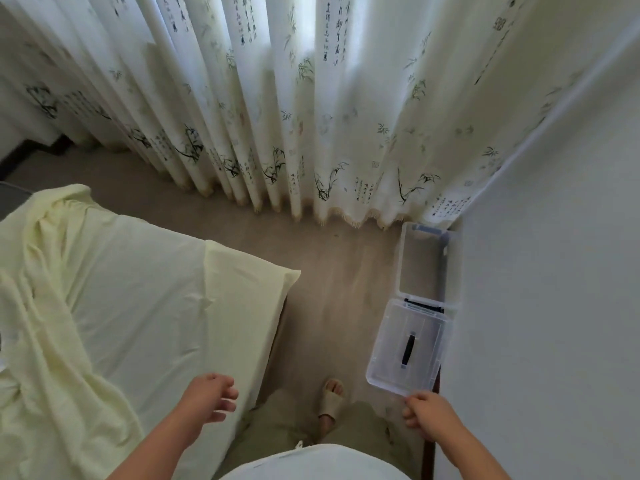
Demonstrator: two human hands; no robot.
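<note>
While pinching the near edge of the clear lid [391,358] with the right hand [427,410], holds it swung open off the plastic box [453,265], down on the floor [329,271] against the wall [554,306]. Hangs the left hand [207,398], loosely curled and empty, above the bed [145,289] edge.

One clear box [420,261], one lid [391,351], one bed [138,289], one curtain [311,116], one sandal [332,400].

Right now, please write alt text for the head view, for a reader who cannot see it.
A person's right-hand grip pinches the open lid of a clear box on the floor; the left-hand grip hangs open above a bed.
</note>
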